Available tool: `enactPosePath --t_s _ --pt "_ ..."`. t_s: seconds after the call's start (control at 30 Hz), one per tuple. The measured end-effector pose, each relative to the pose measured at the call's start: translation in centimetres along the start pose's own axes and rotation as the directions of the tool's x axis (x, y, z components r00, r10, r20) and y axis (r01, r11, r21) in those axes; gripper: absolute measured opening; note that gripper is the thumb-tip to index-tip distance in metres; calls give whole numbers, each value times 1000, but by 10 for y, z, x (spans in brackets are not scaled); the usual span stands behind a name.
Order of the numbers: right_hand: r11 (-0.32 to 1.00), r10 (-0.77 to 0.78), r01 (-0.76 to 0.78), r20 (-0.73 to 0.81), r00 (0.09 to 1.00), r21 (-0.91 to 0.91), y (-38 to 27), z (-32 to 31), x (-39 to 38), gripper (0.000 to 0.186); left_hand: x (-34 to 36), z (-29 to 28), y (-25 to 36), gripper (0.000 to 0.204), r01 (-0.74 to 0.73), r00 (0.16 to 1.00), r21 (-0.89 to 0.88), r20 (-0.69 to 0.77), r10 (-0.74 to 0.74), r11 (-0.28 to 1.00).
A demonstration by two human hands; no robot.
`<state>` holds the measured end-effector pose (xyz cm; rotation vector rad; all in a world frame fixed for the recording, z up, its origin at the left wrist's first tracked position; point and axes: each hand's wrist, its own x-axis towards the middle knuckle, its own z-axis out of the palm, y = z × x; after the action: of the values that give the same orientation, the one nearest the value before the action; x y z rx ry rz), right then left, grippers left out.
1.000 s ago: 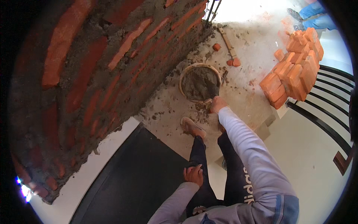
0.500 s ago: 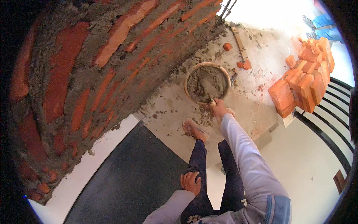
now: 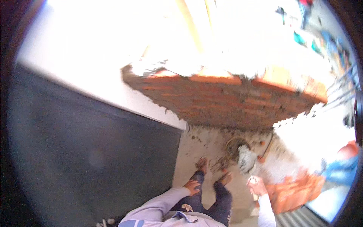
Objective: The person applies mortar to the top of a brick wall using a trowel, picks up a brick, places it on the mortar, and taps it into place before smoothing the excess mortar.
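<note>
My right hand [image 3: 257, 185] is closed around the handle of a trowel. Its blade is covered by a lump of wet grey mortar [image 3: 247, 159], so its outline is hidden. The loaded trowel is up in front of a round basin [image 3: 228, 145] of mortar on the floor and covers part of it. On my left thigh rests my left hand [image 3: 192, 187], fingers laid out over the dark trousers and nothing in them. Ahead stands a brick wall [image 3: 227, 100] with grey mortar joints and a rough, broken top edge.
A stack of orange bricks [image 3: 297, 193] stands right of my right hand. A hammer [image 3: 268, 147] lies by the wall's foot near brick pieces. To the left spreads a large dark panel [image 3: 94, 151]. Beyond the wall, a person [image 3: 305, 9] shows blurred at upper right.
My right hand has lifted the trowel out of the basin with mortar on it and moved right. My view has swung up, showing the wall's top. My left hand stays on my leg.
</note>
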<state>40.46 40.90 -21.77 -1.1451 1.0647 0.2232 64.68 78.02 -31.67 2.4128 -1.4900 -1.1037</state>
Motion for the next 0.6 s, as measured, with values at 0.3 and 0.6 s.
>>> enactPosePath --t_s 0.3,0.6 --pt "813 -220 341 294 930 -472 -328 23 -137 12 -26 -342 64 21 -310 247 -492 -868 -430 814" --pt "-179 -680 671 584 444 -719 -538 158 -57 22 -89 -572 54 61 -233 -365 82 -931 -9 969"
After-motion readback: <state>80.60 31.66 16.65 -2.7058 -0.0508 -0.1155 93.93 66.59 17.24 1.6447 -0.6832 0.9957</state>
